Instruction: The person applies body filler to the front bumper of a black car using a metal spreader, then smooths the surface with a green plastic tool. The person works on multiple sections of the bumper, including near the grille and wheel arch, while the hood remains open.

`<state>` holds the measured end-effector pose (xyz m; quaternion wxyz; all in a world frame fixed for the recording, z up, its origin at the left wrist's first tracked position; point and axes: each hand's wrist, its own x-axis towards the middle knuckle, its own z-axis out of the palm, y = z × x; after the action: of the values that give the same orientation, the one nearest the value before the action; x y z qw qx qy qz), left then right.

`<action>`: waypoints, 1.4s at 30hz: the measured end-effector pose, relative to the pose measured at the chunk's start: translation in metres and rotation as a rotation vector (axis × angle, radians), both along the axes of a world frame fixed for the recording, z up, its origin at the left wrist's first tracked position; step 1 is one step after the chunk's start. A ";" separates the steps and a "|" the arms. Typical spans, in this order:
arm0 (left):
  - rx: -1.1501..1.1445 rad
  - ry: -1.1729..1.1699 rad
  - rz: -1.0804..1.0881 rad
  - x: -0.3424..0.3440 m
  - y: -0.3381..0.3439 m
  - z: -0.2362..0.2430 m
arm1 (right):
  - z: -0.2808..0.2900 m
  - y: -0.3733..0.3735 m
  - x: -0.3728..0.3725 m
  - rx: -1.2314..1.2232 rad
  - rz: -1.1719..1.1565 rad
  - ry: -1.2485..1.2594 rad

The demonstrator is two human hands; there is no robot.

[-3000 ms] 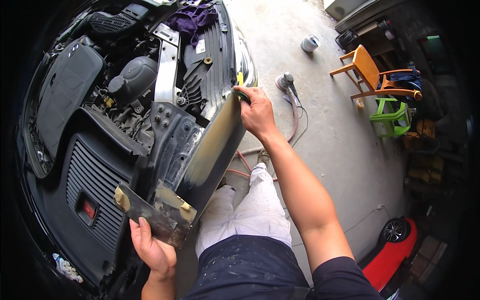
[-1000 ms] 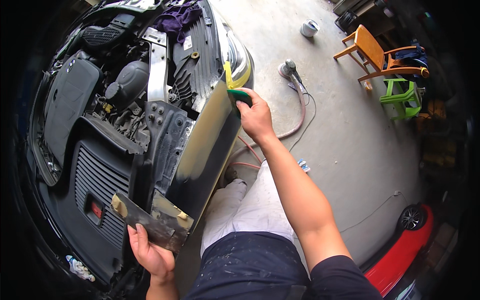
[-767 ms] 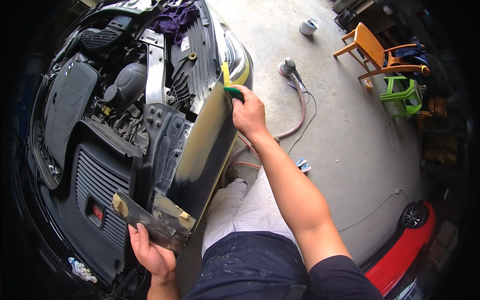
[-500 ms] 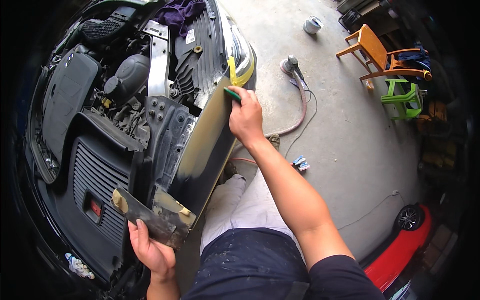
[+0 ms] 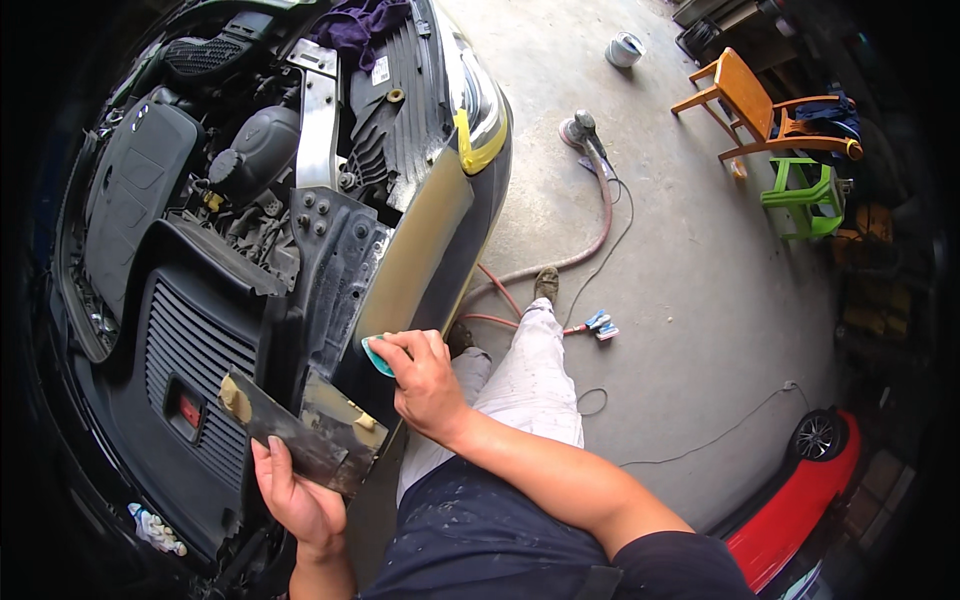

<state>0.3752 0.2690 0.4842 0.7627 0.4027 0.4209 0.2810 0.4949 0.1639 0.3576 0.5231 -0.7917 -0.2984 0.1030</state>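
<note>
My right hand (image 5: pixel 428 388) pinches a small green filler spreader (image 5: pixel 377 356) at the near end of a car fender (image 5: pixel 415 245). Smooth tan body filler coats the fender's upper strip, while the side below is dark. In my left hand (image 5: pixel 300 498) is a dark, smeared mixing board (image 5: pixel 318 447), gripped at its lower edge with the thumb on top. One tan lump of filler (image 5: pixel 236 400) sits on the board's left corner, and a smaller dab (image 5: pixel 366 421) lies near its right side. Yellow masking tape (image 5: pixel 480 152) edges the headlight beyond the fender.
The open engine bay (image 5: pixel 150 190) lies left, with a purple cloth (image 5: pixel 360 28) at its far edge. A hose-fed sander (image 5: pixel 580 130), a tin (image 5: pixel 625 50), an orange chair (image 5: pixel 745 95), a green stool (image 5: pixel 805 195) and a red car panel (image 5: pixel 800 510) are on the right.
My right hand has drawn the spreader from beside the headlight tape back to the fender's near end. Filler on the strip now looks more even. My left hand and board have barely moved.
</note>
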 end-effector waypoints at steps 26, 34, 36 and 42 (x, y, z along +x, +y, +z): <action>0.086 0.015 -0.017 0.004 -0.016 0.005 | -0.033 0.016 0.223 0.003 -0.196 -0.114; 0.050 0.014 0.005 -0.003 -0.010 -0.002 | -0.028 0.024 0.189 -0.037 -0.125 -0.166; 0.047 0.005 0.003 -0.004 -0.009 -0.003 | -0.022 0.026 0.157 -0.049 -0.075 -0.224; 0.066 0.014 -0.002 -0.012 -0.004 -0.001 | 0.006 0.019 0.047 -0.105 0.020 -0.125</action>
<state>0.3637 0.2650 0.4829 0.7464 0.4299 0.4164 0.2912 0.5414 0.1827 0.3634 0.4600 -0.8200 -0.3325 0.0740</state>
